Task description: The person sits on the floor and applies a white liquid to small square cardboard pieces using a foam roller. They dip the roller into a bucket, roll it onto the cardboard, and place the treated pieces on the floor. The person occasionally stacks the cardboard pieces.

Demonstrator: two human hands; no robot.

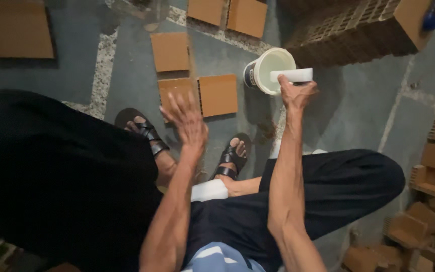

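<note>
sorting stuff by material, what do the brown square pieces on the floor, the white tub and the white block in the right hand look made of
Brown square pieces: likely cardboard, matte, flat, thin edges.
White tub: probably plastic, smooth round rim, dark band on its side.
White block, held by the right hand: matte, sharp-edged; perhaps foam or sponge, unclear.
Left hand is blurred, open, empty.
</note>
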